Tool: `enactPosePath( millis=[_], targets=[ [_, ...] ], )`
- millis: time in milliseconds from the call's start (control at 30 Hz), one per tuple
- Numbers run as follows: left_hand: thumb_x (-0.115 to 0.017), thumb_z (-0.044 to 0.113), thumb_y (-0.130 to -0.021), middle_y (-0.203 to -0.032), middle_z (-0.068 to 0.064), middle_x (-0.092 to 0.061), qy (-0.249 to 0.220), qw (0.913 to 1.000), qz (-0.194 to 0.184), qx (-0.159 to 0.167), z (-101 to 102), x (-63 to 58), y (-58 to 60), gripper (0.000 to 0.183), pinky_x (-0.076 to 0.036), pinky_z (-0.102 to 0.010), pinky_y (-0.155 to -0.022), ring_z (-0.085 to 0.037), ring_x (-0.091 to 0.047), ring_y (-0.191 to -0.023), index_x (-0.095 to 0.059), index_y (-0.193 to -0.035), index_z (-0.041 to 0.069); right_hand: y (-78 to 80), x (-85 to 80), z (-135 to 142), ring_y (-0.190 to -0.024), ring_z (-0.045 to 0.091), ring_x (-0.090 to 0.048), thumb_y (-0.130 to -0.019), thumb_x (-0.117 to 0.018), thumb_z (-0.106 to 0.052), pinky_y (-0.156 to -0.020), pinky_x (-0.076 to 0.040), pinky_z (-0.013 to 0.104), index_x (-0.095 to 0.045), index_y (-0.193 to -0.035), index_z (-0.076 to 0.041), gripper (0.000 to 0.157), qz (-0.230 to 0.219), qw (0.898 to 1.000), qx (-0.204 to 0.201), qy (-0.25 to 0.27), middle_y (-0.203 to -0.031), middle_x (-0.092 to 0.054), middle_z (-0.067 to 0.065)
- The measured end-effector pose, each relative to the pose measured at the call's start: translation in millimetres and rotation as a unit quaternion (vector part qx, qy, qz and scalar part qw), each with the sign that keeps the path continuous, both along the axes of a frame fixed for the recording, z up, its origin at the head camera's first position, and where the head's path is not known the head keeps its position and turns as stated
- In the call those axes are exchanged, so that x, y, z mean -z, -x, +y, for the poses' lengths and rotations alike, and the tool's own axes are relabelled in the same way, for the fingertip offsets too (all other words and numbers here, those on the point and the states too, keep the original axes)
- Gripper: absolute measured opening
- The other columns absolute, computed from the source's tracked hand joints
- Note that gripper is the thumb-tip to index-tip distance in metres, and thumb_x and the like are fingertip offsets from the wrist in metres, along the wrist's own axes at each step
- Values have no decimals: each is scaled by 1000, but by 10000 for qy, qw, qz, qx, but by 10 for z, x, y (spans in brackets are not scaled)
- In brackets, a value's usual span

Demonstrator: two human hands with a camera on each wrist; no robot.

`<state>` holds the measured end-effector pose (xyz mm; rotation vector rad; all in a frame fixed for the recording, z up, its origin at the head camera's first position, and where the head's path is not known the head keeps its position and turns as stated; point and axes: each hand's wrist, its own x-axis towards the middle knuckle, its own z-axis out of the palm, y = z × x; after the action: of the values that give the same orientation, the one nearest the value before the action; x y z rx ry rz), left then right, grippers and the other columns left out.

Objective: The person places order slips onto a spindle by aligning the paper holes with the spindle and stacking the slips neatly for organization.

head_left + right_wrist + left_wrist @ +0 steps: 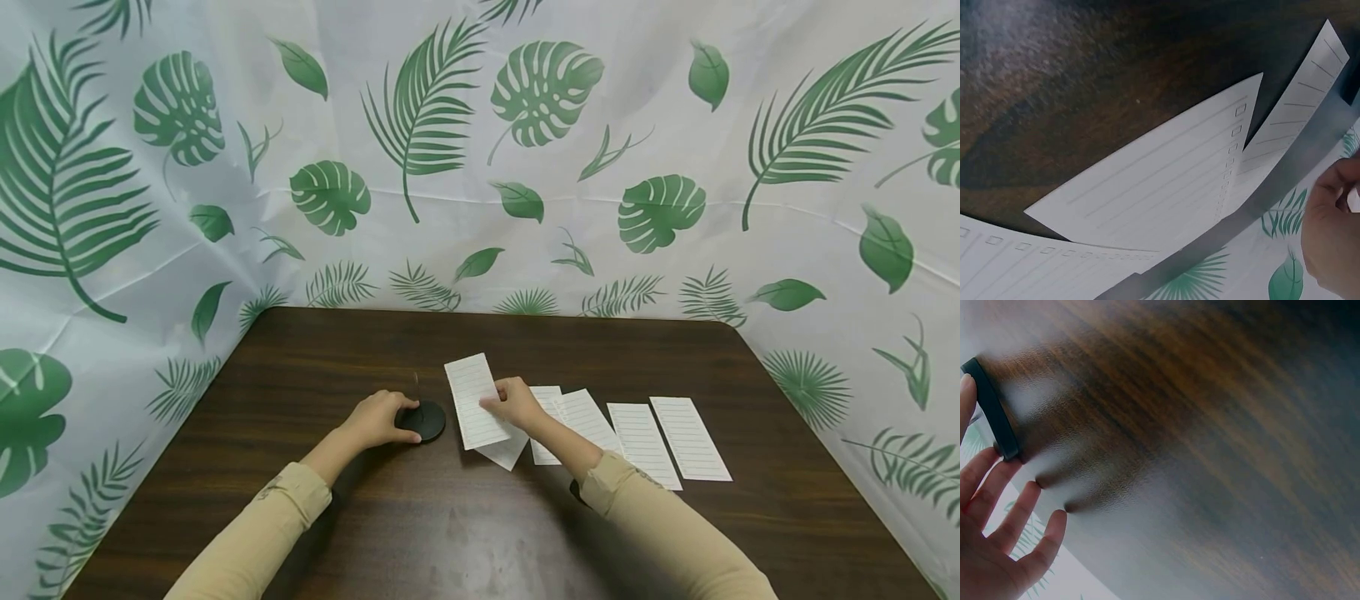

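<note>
Nearer the left than the right edge of the surface [337,350], our left hand [377,420] grips the black base [432,421], probably steadying it; beside it, our right hand [517,405] pinches a lined card [469,393], leaving lines visible.

Head view, lower centre: round black base [431,423], flat on its underside, thin upright wire [417,387] rising from it; left hand [377,420] grips its edge. Just right: white ruled slip [471,398], tilted, pinched by right hand [517,403]. Second slip [507,451] partly hidden beneath. Lower right: four more ruled slips [691,439], the leftmost two overlapping.
</note>
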<state>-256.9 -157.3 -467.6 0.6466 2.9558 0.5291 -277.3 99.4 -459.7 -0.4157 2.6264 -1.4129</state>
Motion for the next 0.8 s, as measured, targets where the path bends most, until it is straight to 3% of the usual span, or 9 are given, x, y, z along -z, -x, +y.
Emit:
enactPosePath(
  millis=[100,333,467,633,800],
  targets=[
    [-81,39,-71,-116,-14,-65,12,10000,37,27,1,-1,3,60,-51,-48,-92,-33,-60,-107,-65,-118,6,-21,12,8,-55,5,-49,-90,-59,-4,-52,-42,17,-65,-92,13,18,-228,9995,96,205,-69,-65,10],
    [-80,40,-72,-116,-14,-65,30,10000,15,0,4,2,10,60,-52,-48,-91,-32,-60,-107,-65,-119,6,-70,9,22,-49,6,-48,-94,-56,-19,-40,-37,16,-64,-98,9,29,-1332,9886,588,377,-64,-58,0],
    [-80,40,-71,-115,-14,-65,10,10000,30,3,3,3,9,61,-52,-47,-91,-32,-60,-106,-65,-119,6,-81,-17,57,-55,6,-50,-96,-49,-16,-46,-41,15,-61,-101,12,30,-1720,9819,326,726,-76,-57,2],
    [-80,40,-71,-116,-14,-65,21,10000,-5,-21,5,16,4,61,-52,-47,-91,-32,-60,-107,-65,-119,6,-116,-73,100,-62,5,-56,-97,-44,-6,-55,-47,17,-54,-109,18,29,-1983,9721,-89,1249,-79,-61,3],
    [-81,40,-71,-115,-14,-65,-6,10000,10,-8,6,7,7,60,-53,-47,-90,-32,-60,-106,-65,-118,6,-151,-114,108,-60,5,-55,-95,-52,-9,-54,-47,16,-58,-102,15,26,-1891,9737,165,1260,-72,-58,-2]
  ],
)
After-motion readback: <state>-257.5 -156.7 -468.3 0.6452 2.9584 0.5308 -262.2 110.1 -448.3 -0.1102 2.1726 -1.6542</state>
